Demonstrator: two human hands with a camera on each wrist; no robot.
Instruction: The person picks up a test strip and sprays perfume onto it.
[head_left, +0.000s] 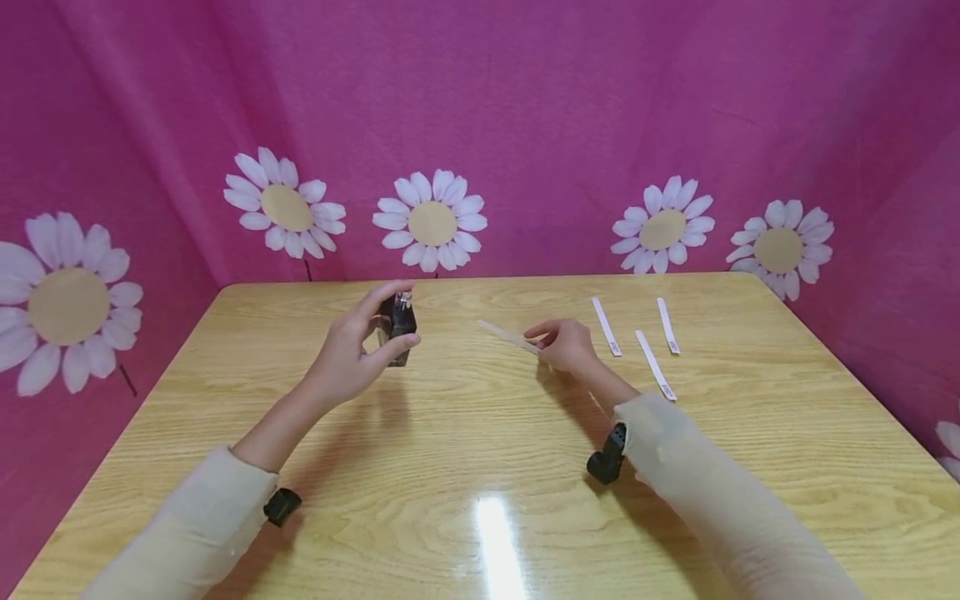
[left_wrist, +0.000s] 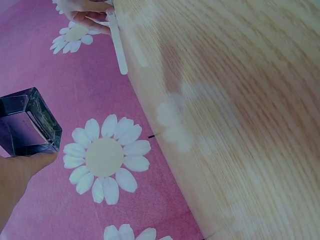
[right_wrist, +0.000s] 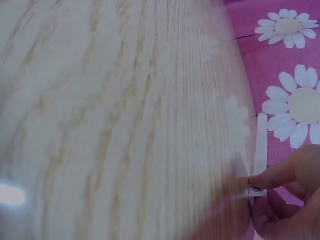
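Observation:
A dark glass perfume bottle (head_left: 400,327) with a silver sprayer neck is held above the table by my left hand (head_left: 348,350). The index finger lies over its top and the thumb is along its lower side. In the left wrist view the bottle (left_wrist: 32,122) shows its dark, see-through block shape. My right hand (head_left: 567,343) pinches one end of a white paper test strip (head_left: 506,335). The strip points left toward the bottle, apart from it. The right wrist view shows thumb and finger on the strip's (right_wrist: 260,150) printed end.
Three more white paper strips (head_left: 654,364) with small print lie on the wooden table (head_left: 450,450), right of my right hand. Behind the table hangs a pink curtain (head_left: 540,125) with daisies. A bright light reflection shows near the front.

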